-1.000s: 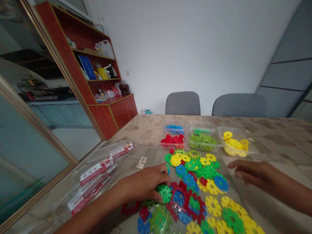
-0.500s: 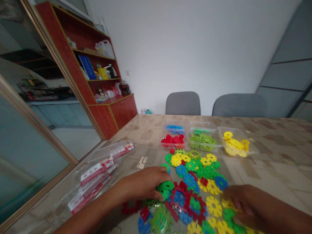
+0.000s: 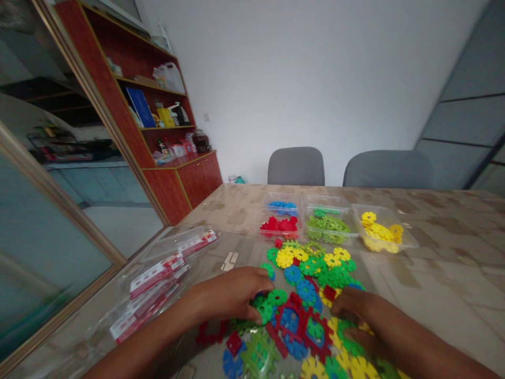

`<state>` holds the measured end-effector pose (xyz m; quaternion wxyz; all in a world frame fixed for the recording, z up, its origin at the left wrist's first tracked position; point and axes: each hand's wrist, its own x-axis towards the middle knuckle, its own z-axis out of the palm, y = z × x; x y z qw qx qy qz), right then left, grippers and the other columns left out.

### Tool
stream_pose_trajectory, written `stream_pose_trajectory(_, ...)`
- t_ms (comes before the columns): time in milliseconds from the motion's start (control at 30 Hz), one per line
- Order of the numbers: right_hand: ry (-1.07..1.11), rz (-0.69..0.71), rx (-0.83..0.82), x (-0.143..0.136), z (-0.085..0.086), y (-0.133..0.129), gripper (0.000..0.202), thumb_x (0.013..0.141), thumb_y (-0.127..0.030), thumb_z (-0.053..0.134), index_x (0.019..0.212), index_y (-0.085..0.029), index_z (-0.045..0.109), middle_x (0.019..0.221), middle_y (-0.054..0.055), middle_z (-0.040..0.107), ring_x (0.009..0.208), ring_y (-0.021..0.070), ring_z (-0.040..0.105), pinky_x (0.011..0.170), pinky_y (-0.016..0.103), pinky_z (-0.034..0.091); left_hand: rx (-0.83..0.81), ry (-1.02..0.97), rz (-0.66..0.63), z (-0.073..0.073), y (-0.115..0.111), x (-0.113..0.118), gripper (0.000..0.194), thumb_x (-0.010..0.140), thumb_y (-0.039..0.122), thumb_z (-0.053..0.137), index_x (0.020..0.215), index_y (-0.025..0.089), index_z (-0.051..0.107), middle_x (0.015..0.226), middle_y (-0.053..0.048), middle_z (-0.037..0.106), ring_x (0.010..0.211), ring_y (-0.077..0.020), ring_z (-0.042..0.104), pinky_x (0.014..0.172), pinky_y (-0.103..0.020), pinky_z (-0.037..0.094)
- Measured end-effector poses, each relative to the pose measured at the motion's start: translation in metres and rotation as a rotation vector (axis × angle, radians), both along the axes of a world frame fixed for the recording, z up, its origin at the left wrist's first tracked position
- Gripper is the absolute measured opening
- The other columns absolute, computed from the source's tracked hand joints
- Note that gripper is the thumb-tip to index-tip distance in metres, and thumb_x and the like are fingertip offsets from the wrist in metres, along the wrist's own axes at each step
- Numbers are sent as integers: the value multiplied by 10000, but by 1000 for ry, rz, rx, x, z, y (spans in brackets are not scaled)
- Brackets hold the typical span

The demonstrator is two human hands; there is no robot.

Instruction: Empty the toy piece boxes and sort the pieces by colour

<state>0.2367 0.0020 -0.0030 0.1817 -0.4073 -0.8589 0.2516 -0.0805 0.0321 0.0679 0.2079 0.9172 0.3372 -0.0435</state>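
Green gear pieces [image 3: 271, 304] are pinched under the fingertips of the left hand [image 3: 229, 295], at the near-left edge of the heap of plastic gear pieces [image 3: 315, 273] spread on the table [image 3: 434, 273]. The left hand is laid palm down, its fingers curled onto the green pieces, so a grip on them is judged likely, though how firmly they are clamped cannot be told. The right hand [image 3: 361, 310] is laid flat over yellow and green pieces on the near-right side of the heap; whether anything is gripped beneath it is hidden. The two hands are kept apart, and a red lattice frame [image 3: 303, 321] with blue pieces inside it is seen between them.

The green pieces lie straight ahead of the left fingertips and well to the left of the right hand, so the left hand is plainly the nearer. They are round and flat, and no long axis is offered.

Beyond the heap, clear tubs are lined up side by side: one with red pieces [image 3: 279, 226], one with green pieces [image 3: 327, 225] and one with yellow pieces [image 3: 381, 231]. Clear packets with red labels [image 3: 158, 273] are set to the left of the left forearm.
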Motion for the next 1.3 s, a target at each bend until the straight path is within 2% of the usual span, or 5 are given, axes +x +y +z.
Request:
stream_pose_trajectory(133,-21,22,-57,-20,22,6,167,944,-247,478,890,-214,633,912,50,675,793,193,625,695,290,469,-26,-16,18,3,-1,2,323,734,218,813,993,202,620,1034,-24,614,934,-208,599,775,-250,440)
stream_pose_trajectory(400,13,12,51,-76,34,17,230,937,-247,550,1154,-210,616,1125,100,638,1034,247,603,910,377,465,36,-134,188,12,13,-17,128,844,146,644,952,216,648,959,-18,636,897,-206,592,791,-283,425)
stream_pose_trajectory(667,-237,-42,24,-118,36,21,208,901,-225,618,1086,-131,640,1136,142,596,1027,263,596,870,342,476,-3,-164,166,-13,27,-22,227,842,201,663,1066,226,636,1017,-23,629,979,-216,577,866,-280,435)
stream_pose_trajectory(1067,-174,-25,76,-111,42,26,100,886,-172,543,857,-167,638,888,71,687,800,200,636,675,257,405,-17,-183,116,-17,26,-20,197,902,262,605,1097,237,622,1099,-39,592,1059,-222,554,927,-300,425)
stream_pose_trajectory(1300,-140,-196,62,-24,37,53,234,862,-148,440,644,-203,504,615,-1,574,570,149,509,515,247,282,-17,-149,130,-17,26,-21,226,887,261,604,1112,246,610,1131,-37,578,1052,-222,552,927,-314,428)
